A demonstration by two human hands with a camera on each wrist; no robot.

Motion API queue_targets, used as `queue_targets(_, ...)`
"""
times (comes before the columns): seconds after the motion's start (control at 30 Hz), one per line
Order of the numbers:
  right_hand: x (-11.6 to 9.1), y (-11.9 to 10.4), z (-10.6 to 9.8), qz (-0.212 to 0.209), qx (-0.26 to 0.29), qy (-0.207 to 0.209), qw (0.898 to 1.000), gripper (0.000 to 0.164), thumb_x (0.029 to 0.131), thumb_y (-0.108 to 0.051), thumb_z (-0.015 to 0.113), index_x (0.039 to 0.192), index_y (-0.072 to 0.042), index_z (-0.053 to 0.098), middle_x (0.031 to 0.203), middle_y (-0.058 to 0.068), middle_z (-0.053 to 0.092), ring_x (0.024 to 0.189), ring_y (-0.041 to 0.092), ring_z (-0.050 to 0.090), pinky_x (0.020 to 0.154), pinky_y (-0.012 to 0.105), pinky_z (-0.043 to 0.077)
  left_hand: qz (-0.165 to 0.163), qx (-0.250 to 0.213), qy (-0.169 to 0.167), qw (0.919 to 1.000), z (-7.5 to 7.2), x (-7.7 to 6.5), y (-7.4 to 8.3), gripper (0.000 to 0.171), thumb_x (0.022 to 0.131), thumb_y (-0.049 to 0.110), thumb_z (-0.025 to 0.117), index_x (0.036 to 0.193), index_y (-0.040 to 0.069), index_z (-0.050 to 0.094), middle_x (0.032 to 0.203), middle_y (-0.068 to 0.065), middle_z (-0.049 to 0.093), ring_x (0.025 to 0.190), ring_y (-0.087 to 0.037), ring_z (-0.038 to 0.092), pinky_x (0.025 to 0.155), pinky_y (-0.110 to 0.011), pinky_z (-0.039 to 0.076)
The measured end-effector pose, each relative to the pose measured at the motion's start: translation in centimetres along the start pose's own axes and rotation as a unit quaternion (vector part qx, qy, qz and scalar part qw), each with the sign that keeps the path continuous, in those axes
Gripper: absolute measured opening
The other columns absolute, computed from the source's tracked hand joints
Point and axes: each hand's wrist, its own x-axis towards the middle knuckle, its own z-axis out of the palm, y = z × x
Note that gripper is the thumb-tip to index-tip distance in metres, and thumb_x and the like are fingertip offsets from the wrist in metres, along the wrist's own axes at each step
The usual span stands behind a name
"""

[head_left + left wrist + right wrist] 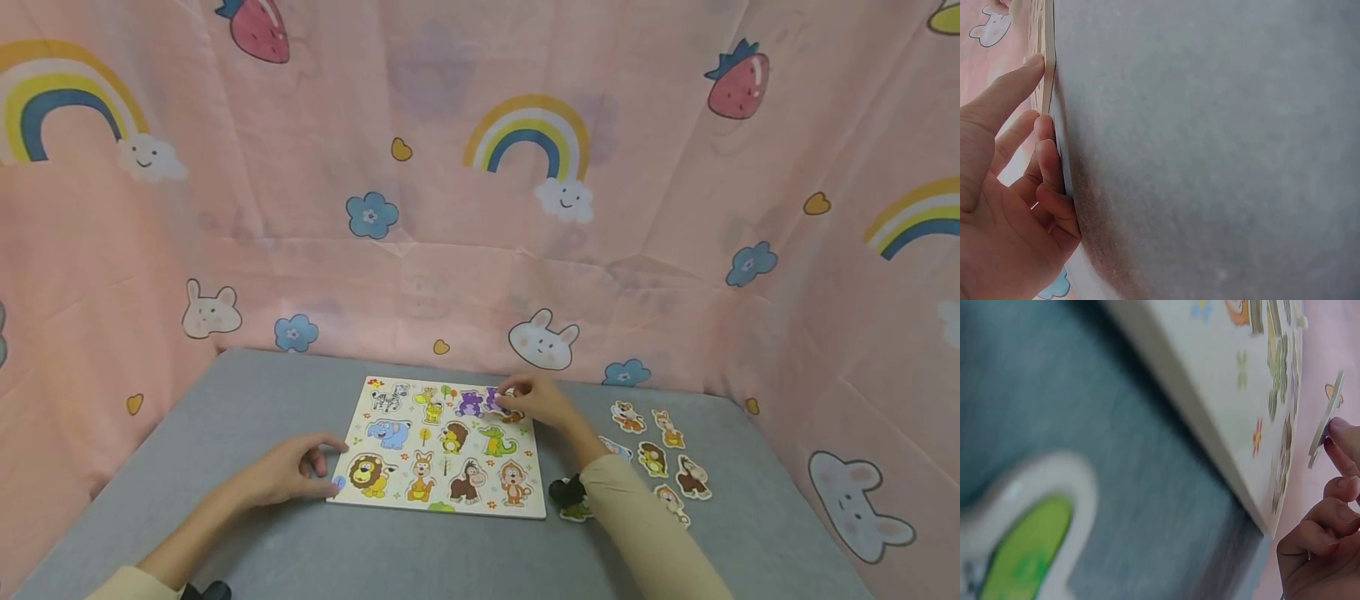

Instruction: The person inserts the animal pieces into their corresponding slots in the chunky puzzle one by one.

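A white animal puzzle board [405, 454] lies on the grey table, covered with animal pictures. My right hand [538, 402] is over the board's far right corner, pinching a thin purple animal puzzle piece [492, 400] between thumb and finger. In the right wrist view that puzzle piece [1327, 415] is seen edge-on, raised off the board. A purple animal picture [469, 404] is just left of it on the board. My left hand [288, 471] rests at the board's left edge, thumb and forefinger touching it; in the left wrist view the thumb lies against the wooden edge [1049, 69].
Right of the board lie several loose pieces, among them a tiger [627, 417], a kangaroo [668, 429], a hedgehog [652, 459], a gorilla [693, 477] and a monkey [672, 505]. A green piece [576, 510] is partly hidden beneath the right wrist. A pink curtain [450, 275] hangs behind.
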Motion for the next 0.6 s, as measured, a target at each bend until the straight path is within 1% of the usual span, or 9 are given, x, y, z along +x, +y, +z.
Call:
queue_targets(0.13,0.5,-0.3,0.7,0.007,0.01,-0.009,1.0,0.01,0.091,-0.015,0.079,0.096,-0.006,0.078,0.066,0.001,0.049,0.056,0.012,0.04,0.055,0.029,0.035,-0.003,0.001,0.0,1.0,0.0,0.0,0.0,0.053,0.079,0.016,0.088,0.124,0.003,0.063,0.082,-0.002,0.055,0.063,-0.013,0.049,0.056,-0.026,0.039)
queue_targets(0.27,1.1,-0.5,1.4,0.013,0.008,-0.019,1.0,0.01,0.091,-0.016,0.078,0.096,-0.006,0.077,0.065,0.001,0.049,0.054,0.01,0.039,0.052,0.027,0.033,-0.007,-0.003,0.0,1.0,0.0,-0.1,0.1,0.053,0.079,0.015,0.088,0.124,0.003,0.063,0.082,-0.002,0.054,0.063,-0.013,0.049,0.056,-0.026,0.039)
queue_targets(0.47,1.8,-0.9,2.3,0.006,0.009,-0.029,1.0,0.01,0.092,-0.014,0.077,0.098,-0.005,0.077,0.066,0.001,0.052,0.051,0.01,0.039,0.05,0.027,0.034,-0.008,-0.003,-0.002,1.0,-0.1,-0.1,0.1,0.053,0.08,0.016,0.088,0.124,0.003,0.063,0.083,-0.003,0.054,0.063,-0.014,0.049,0.056,-0.026,0.039)
queue_targets(0.6,2.2,-1.3,2.9,0.024,0.02,-0.038,0.999,0.012,0.092,-0.014,0.077,0.099,-0.005,0.077,0.068,0.002,0.051,0.048,0.009,0.038,0.047,0.026,0.033,-0.01,-0.006,-0.002,0.9999,-0.1,-0.1,0.1,0.053,0.08,0.016,0.088,0.125,0.003,0.063,0.083,-0.003,0.054,0.063,-0.013,0.049,0.056,-0.026,0.039)
